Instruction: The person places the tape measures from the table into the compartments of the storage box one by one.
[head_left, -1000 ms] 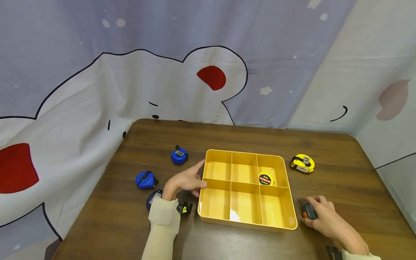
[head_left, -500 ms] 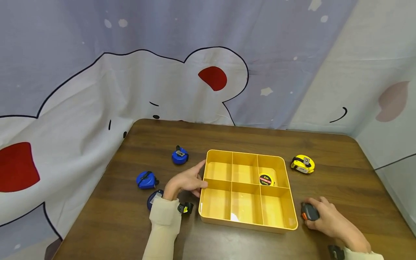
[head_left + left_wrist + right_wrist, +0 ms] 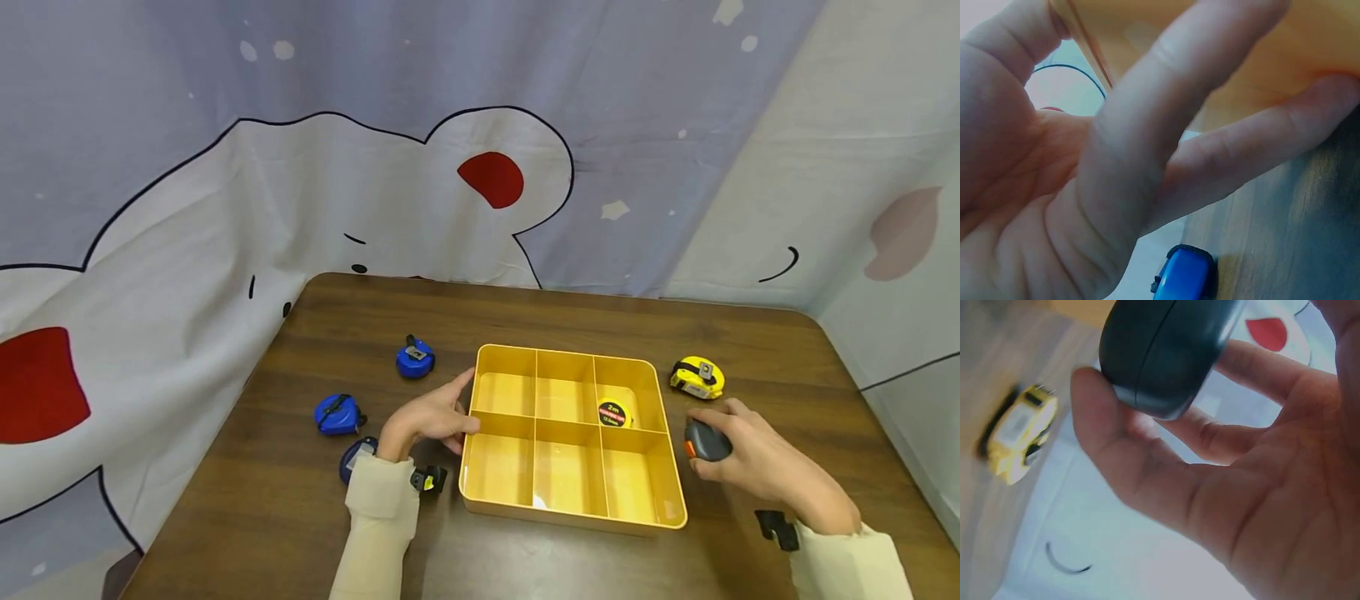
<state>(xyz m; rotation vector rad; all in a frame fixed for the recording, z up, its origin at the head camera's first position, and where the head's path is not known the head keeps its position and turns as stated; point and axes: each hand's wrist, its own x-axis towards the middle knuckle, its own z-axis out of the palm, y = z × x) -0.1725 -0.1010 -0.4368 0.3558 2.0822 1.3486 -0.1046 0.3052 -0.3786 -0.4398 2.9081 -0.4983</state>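
Note:
A yellow six-compartment box (image 3: 570,518) sits on the table. My left hand (image 3: 431,418) holds its left wall, thumb at the rim and fingers against the outside. In the left wrist view the fingers (image 3: 1254,147) lie along the box wall. My right hand (image 3: 757,454) grips a dark grey tape measure (image 3: 707,440) with an orange button, to the right of the box. The right wrist view shows this tape measure (image 3: 1166,356) between thumb and fingers, raised off the table. A yellow tape measure (image 3: 615,414) lies in the back right compartment.
Behind my right hand stands another yellow tape measure (image 3: 698,377). Left of the box lie a blue tape measure (image 3: 415,358), a second blue one (image 3: 337,415) and a dark blue one (image 3: 352,458), partly hidden by my left wrist. A patterned curtain (image 3: 360,192) hangs behind the table.
My right hand has lifted the dark grey tape measure off the table and moved it slightly back and left. My left hand and the box have stayed in place.

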